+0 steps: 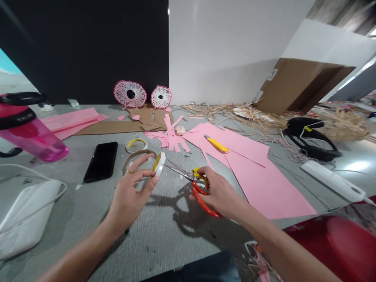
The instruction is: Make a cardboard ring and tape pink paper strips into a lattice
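Between the thumb and fingers of my left hand [132, 192] is a narrow roll of white tape [159, 164] with a yellow core, held on edge above the table. My right hand [219, 190] grips a pair of scissors [202, 196] with red and yellow handles. Their metal blades point left and reach the side of the tape roll; whether they touch it I cannot tell. Behind my left hand lie a brown tape roll [127, 159] and another white roll with a yellow inside [136, 145].
Pink paper sheets [264, 188] with a yellow box cutter [217, 144] lie to the right, cut pink strips [170, 135] at centre. A black phone [101, 161], pink bottle [35, 133] and white power bank [29, 215] stand left. A glue gun-like white stick [331, 180] lies right.
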`<state>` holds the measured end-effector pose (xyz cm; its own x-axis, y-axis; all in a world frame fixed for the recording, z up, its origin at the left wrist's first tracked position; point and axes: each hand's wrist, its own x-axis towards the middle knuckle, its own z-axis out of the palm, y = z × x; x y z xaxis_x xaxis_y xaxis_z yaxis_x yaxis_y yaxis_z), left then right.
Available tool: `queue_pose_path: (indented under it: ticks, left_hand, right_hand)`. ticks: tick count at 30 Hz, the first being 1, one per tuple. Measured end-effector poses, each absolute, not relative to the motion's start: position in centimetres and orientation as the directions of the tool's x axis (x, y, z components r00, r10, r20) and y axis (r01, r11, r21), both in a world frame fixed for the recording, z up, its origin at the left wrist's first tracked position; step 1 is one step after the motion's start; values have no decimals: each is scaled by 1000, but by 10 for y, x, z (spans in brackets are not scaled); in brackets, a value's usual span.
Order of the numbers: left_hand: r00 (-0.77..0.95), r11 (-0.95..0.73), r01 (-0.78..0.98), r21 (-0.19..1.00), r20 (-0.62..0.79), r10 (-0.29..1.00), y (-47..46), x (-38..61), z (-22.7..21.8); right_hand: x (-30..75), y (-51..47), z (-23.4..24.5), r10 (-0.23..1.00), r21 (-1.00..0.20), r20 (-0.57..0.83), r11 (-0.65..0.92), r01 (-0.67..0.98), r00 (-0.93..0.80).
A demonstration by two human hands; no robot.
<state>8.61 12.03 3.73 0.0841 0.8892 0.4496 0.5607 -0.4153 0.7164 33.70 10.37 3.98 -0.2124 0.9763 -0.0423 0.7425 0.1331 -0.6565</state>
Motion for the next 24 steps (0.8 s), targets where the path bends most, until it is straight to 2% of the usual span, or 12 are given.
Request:
queue_pose_path:
  ticks: [11,24]
  left_hand:
    - [47,-388,569,725,442,896,120,83,37]
    - [139,-435,597,674,447,884,120,86,36]
  right_hand:
    - [341,101,34,977,-614,24,182,768,-213]
    - [335,105,33,959,-621,85,262,739,-269]
